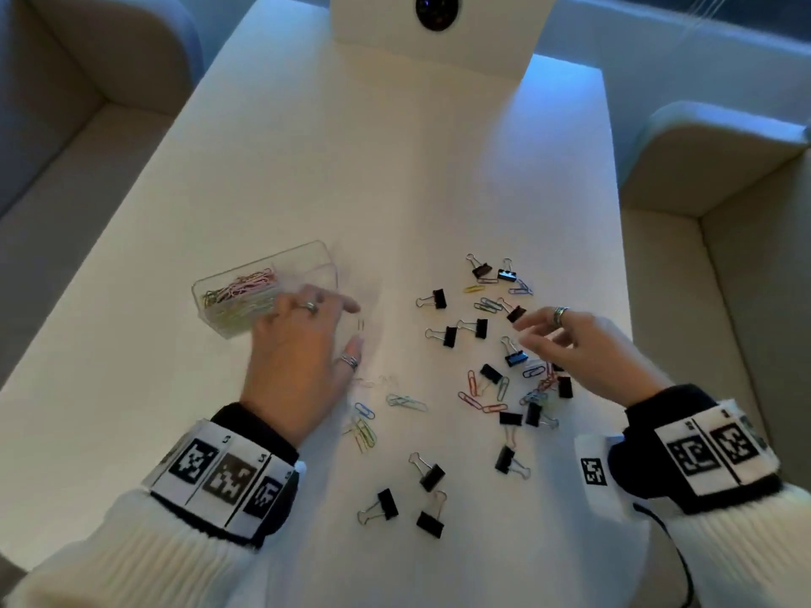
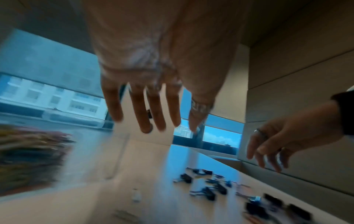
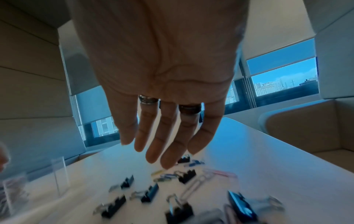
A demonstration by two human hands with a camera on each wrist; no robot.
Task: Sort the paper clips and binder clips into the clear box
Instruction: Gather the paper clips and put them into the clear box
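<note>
The clear box (image 1: 259, 261) stands left of centre on the white table, with a heap of coloured paper clips (image 1: 245, 288) in its left compartment; the right compartment looks bare. My left hand (image 1: 353, 326) hovers at the box's near right corner, fingers spread and holding nothing, as the left wrist view confirms (image 2: 172, 124). A pale paper clip (image 1: 360, 324) shows between its thumb and forefinger, untouched. My right hand (image 1: 526, 335) hangs open over the scattered black binder clips (image 1: 448, 336) and loose coloured paper clips (image 1: 482, 403); its fingers (image 3: 153, 151) are straight and empty.
Beige sofas flank the table (image 1: 307, 168) on the left (image 1: 66, 125) and right (image 1: 724, 190). A white stand with a dark lens (image 1: 436, 11) sits at the far end. More binder clips (image 1: 428, 473) lie near the front edge.
</note>
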